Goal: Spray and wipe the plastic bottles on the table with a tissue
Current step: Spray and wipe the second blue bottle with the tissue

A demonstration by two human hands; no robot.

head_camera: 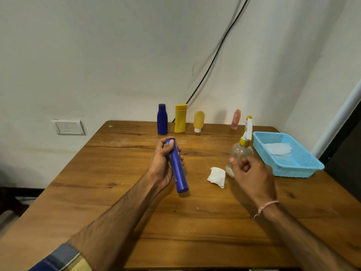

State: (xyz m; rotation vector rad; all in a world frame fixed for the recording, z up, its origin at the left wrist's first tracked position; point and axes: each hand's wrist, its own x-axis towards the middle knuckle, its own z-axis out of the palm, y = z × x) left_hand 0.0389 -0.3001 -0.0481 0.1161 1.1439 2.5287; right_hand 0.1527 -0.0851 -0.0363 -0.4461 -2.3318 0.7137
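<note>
My left grip [162, 165] clasps the blue bottle [178, 171] by its far end, mid-bench [109, 173]. My right grip [252, 173] curls by the sprayer [241, 151]; I can't tell if it holds.

Blue bottle [179, 177]; white tissue [216, 176]; lt-blue mesh basket [297, 172].

Grained wooden table [117, 192], glossy blue plastic bottle [178, 171], crumpled paper tissue [216, 177], perforated plastic basket [304, 165].

Single head view, wide-angle, looks forward and down over bench [136, 222] toward wall [97, 55]; forearms close.
</note>
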